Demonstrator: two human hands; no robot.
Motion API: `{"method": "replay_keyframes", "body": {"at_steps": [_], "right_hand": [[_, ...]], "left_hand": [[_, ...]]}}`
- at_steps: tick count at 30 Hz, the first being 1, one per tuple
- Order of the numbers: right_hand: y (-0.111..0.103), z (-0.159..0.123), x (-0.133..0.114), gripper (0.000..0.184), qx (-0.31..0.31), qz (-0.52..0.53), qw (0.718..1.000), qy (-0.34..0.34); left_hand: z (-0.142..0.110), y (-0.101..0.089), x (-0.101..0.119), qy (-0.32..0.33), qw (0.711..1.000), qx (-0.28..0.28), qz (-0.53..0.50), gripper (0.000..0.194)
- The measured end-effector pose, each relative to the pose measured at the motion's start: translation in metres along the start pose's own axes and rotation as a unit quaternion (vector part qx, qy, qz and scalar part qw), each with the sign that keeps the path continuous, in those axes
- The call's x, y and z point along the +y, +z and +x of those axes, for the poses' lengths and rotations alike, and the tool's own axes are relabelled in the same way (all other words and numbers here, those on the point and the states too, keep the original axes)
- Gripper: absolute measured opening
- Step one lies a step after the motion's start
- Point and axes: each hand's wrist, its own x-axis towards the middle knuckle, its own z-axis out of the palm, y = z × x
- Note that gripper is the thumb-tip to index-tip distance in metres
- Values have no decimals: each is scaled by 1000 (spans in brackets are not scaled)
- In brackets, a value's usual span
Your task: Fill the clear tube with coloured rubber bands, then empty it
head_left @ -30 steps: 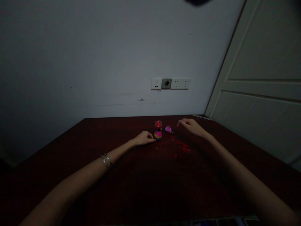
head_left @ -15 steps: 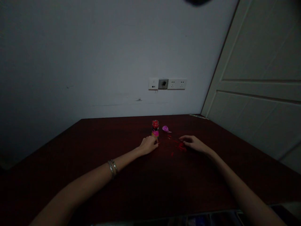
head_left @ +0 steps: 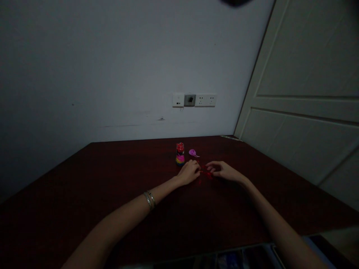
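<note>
Red strands (head_left: 207, 174) lie between left hand (head_left: 191, 172) and right hand (head_left: 223, 171). The right is parted; the left's hold I cannot tell.

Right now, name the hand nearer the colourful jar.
The left hand, with bracelets behind its wrist; the right hand, with none, is farther from the jar.

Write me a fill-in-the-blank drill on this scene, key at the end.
1. Bits scattered on the table between the left hand and the right hand are coloured ____.
2. The bracelets are worn on the ____ wrist.
3. In the picture, the small purple item lies to the ____ of the jar.
4. Of the two hands, the ____ one is nearer the jar.

Missing words: red; left; right; left.
</note>
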Motion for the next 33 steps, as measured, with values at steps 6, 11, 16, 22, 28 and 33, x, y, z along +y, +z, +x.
{"method": "replay_keyframes", "body": {"at_steps": [6,11,16,22,28,33], "right_hand": [[-14,-5,1,42,20,-90,995,33],[-20,-12,4,31,21,-20,995,97],[-19,-16,0,28,4,21,993,112],[-11,-12,-10,33,-27,21,996,80],[-7,-6,-9,33,-21,36,999,29],[-10,-8,-5,47,4,-31,998,46]], "left_hand": [[19,15,-20,-16,999,-17,-38,41],[28,17,-27,13,997,-26,-67,38],[30,12,-19,17,994,-14,-111,35],[22,12,-3,24,974,-30,-225,33],[12,-3,0,45,976,-47,-208,41],[5,-21,-9,2,990,-101,-99,83]]}}
